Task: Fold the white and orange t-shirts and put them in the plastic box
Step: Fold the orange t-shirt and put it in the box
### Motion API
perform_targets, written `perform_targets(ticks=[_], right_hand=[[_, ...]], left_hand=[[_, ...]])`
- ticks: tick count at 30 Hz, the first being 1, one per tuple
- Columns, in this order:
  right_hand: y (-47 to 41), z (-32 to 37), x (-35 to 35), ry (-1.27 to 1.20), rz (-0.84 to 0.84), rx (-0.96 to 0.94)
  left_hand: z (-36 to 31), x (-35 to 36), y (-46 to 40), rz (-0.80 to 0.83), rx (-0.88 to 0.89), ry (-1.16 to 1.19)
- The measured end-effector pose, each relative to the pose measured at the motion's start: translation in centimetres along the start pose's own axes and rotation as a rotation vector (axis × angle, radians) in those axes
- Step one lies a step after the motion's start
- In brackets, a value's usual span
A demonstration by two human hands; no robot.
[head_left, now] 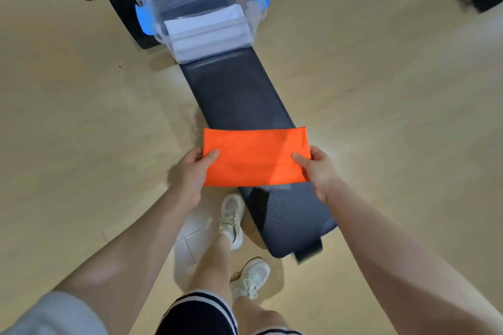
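While both hands hold the folded orange shirt (255, 156), the box (201, 11) waits dead ahead.
I see the left hand (194, 168) and right hand (317, 167) pinching its short ends, thumbs on top, its long axis lying across the bench (239, 98) near the near end. The box sits at the far end, white shirt (206, 28) already inside; I'd carry it straight forward.

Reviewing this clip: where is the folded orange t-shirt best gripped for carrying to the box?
By its two short ends, one hand from each side, as the left hand and right hand pinch the orange t-shirt here: a wide, limp rectangle, likely to sag or unfold otherwise.
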State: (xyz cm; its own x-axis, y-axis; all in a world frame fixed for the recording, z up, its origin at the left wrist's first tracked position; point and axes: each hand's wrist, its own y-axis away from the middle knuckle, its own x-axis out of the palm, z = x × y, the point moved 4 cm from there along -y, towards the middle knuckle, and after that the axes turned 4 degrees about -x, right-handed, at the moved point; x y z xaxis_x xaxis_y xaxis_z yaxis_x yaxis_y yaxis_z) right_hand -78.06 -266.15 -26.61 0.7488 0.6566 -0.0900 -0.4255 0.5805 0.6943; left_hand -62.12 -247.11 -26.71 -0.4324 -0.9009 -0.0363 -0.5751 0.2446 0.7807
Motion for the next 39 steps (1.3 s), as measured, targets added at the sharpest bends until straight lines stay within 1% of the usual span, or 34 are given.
perform_targets(ticks=[5,10,13,18,21,23,25,28,31,34,36,37,39], right_hand=[[5.6,6.3,2.1,-0.073,0.093,-0.082],[5.9,13.3,6.1,-0.074,0.09,-0.167],[3.8,17.1,9.0,-0.06,0.037,-0.206],[-2.6,21.7,14.0,0.025,-0.09,-0.188],[-6.9,24.2,16.2,0.14,-0.181,-0.18],[-9.9,25.7,17.2,0.273,-0.232,-0.199],[-12.9,27.1,18.0,0.404,-0.276,-0.215],[-17.5,28.4,18.9,0.512,-0.318,-0.245],[-22.3,28.2,19.4,0.641,-0.338,-0.192],[-26.4,27.1,19.6,0.814,-0.331,-0.088],[-28.6,26.3,19.7,0.899,-0.294,-0.018],[-29.5,26.0,19.8,0.909,-0.272,0.008],[-31.5,25.4,20.0,0.884,-0.238,0.001]], left_hand=[[-5.4,-2.8,6.4,0.126,0.046,0.119],[-12.5,-5.7,6.8,0.149,0.147,0.158],[-17.3,-6.7,4.1,0.185,0.176,0.146],[-24.0,-7.7,-3.8,0.214,0.118,0.083],[-27.4,-7.8,-8.6,0.207,0.084,0.031],[-29.2,-7.3,-11.6,0.194,0.063,0.02],[-30.2,-6.4,-14.6,0.185,0.026,0.028],[-30.1,-4.6,-18.9,0.159,-0.049,0.064],[-29.1,-2.3,-23.1,0.115,-0.061,0.006],[-27.8,-0.4,-27.0,0.048,-0.097,-0.071],[-26.8,0.6,-29.3,-0.007,-0.142,-0.102],[-26.4,1.0,-30.3,-0.05,-0.158,-0.125],[-25.8,1.5,-31.9,-0.145,-0.194,-0.162]])
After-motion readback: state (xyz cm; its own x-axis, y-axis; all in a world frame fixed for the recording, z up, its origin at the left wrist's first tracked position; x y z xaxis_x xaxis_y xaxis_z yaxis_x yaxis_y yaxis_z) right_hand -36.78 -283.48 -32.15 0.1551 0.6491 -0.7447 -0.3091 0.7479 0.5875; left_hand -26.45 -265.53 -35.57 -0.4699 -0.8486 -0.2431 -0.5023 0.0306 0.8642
